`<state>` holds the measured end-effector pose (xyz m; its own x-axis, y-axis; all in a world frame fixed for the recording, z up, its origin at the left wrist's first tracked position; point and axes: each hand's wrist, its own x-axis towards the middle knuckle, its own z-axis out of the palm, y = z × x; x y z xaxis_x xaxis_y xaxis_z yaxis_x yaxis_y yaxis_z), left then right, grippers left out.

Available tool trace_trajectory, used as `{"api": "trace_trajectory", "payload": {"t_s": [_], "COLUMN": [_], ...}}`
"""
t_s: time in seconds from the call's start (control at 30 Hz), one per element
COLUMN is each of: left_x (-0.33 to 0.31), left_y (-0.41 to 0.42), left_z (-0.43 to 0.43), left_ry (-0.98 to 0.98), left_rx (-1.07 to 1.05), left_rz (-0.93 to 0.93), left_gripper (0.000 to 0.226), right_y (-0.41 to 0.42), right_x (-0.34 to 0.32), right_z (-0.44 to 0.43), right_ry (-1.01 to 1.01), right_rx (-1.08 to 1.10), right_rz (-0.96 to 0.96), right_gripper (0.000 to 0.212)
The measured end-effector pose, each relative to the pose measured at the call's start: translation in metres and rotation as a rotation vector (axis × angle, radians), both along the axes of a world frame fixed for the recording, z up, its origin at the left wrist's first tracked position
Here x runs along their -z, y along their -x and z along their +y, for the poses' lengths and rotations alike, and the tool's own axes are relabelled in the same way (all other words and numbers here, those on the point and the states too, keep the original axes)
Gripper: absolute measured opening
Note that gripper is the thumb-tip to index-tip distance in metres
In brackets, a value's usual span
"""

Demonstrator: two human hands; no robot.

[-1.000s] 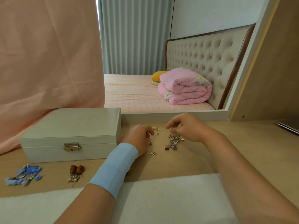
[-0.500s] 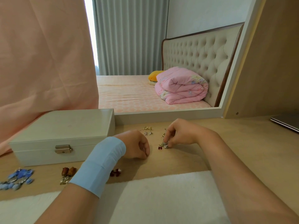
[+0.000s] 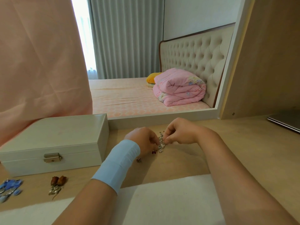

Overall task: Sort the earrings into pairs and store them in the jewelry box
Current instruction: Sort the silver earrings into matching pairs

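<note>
Desk (image 3: 243, 159) of pale wood under a mirror. Reading from eight o'clock of the hands:

- Blue earrings (image 3: 9, 189): one cluster, count unreadable.
- Brown earrings (image 3: 57, 184): two, side by side.
- Jewelry box (image 3: 53, 137): one, latched, at nine o'clock.
- Left hand (image 3: 142, 140): curled, fingertips at the silver earrings (image 3: 161, 143). We could not tell whether it pinched any.
- Right hand (image 3: 180, 133): at three o'clock of that heap, thumb and forefinger pinching a piece.

Half a second before, the left hand lay apart from the heap. Now both hands worked it, so we judged pairing under way and storing not begun.

Heap count was unreadable. One red stud (image 3: 153, 152) and one small stud (image 3: 138, 159) lay loose toward seven o'clock.
</note>
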<state>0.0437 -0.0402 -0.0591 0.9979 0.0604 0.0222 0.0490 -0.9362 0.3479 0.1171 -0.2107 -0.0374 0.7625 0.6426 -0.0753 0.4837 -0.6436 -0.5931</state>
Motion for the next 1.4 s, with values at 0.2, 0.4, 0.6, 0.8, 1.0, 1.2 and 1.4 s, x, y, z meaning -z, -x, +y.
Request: {"api": "trace_trajectory", "payload": {"t_s": [0.2,0.4,0.6,0.8,1.0,1.2,1.4], "left_x": [0.003,-0.007,-0.012,0.0,0.007,0.003,-0.002], "left_y": [-0.006,-0.02,-0.048,-0.069,-0.073,-0.072,-0.081], "left_z": [0.005,0.029,0.044,0.06,0.061,0.048,0.029], "left_ry": [0.019,0.186,0.287,0.297,0.294,0.279,0.161], "left_rx": [-0.011,-0.058,-0.093,-0.144,-0.137,-0.086,-0.085], "left_rz": [-0.028,-0.153,-0.212,-0.209,-0.211,-0.195,-0.15], "left_gripper": [0.009,0.012,0.013,0.004,0.006,0.006,0.003], "right_y": [-0.005,-0.02,-0.052,-0.072,-0.073,-0.073,-0.08], "right_x": [0.004,0.013,0.016,0.035,0.042,0.041,0.048], "right_z": [-0.005,0.005,0.014,0.042,0.052,0.042,0.032], "right_ry": [-0.129,-0.331,-0.267,-0.252,-0.126,-0.228,-0.164], "right_rx": [0.087,0.189,0.251,0.258,0.118,0.147,0.273], "right_rz": [-0.011,-0.149,-0.169,-0.153,-0.092,-0.052,-0.207], "right_gripper": [0.003,0.008,0.014,0.011,0.01,0.018,0.017]}}
